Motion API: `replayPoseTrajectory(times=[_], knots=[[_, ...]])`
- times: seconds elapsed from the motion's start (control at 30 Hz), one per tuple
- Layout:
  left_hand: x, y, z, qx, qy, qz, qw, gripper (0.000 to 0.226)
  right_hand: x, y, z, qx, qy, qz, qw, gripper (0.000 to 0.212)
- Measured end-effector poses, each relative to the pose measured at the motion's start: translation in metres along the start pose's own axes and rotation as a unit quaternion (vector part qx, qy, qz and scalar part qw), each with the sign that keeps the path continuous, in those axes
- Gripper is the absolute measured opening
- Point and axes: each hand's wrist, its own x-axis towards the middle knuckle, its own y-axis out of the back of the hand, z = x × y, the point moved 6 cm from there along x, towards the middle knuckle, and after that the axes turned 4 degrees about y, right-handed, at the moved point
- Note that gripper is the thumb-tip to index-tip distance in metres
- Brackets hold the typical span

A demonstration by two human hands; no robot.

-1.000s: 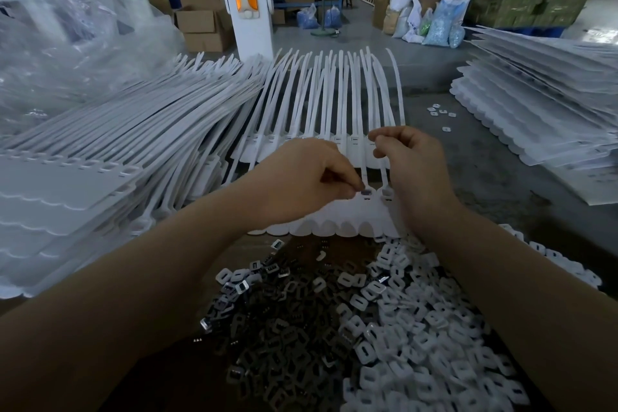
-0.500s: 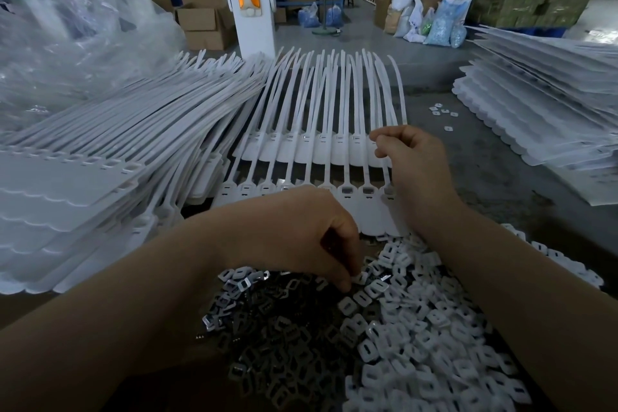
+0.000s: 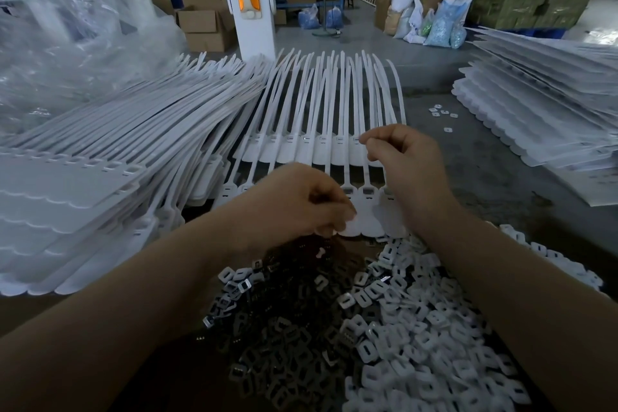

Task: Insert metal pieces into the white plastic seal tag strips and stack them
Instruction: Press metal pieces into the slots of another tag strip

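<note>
A sheet of white seal tag strips [image 3: 366, 216] lies in front of me, heads toward me and tails fanned away. My left hand [image 3: 297, 202] hovers over the tag heads with its fingers curled, pinching a small piece at the fingertips. My right hand [image 3: 404, 160] rests on the right side of the sheet, with thumb and forefinger pinched on a strip. Below my forearms lies a dark pile of metal pieces [image 3: 284, 344]. Beside it on the right is a pile of white plastic caps [image 3: 421, 341].
A tall stack of tag sheets [image 3: 83, 197] fills the left side. Another stack [image 3: 535, 110] sits at the right. Clear plastic bags [image 3: 67, 43] lie behind the left stack. A white post [image 3: 249, 0] stands beyond the table. A few loose pieces [image 3: 441, 114] lie on the grey table.
My left hand dropped from the tag heads to the metal pile and has come back up to the heads. My right hand stayed on the strips.
</note>
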Motion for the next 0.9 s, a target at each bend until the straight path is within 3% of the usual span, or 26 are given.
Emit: replayPoseTrajectory(times=[0.17,0.37,0.9], knots=[[0.004,0.016,-0.018,-0.165,0.099,0.069,0.979,0.007,-0.007,-0.011,-0.015,-0.009,0.073,-0.099,0.992,0.013],[0.002,0.019,-0.025,-0.282,0.122,0.108,0.946,0.005,-0.009,-0.016,-0.018,-0.025,0.092,-0.158,0.983,0.009],[0.0,0.022,-0.021,-0.291,0.09,0.147,0.941,0.007,-0.013,-0.02,-0.022,-0.051,0.102,-0.201,0.973,0.002]])
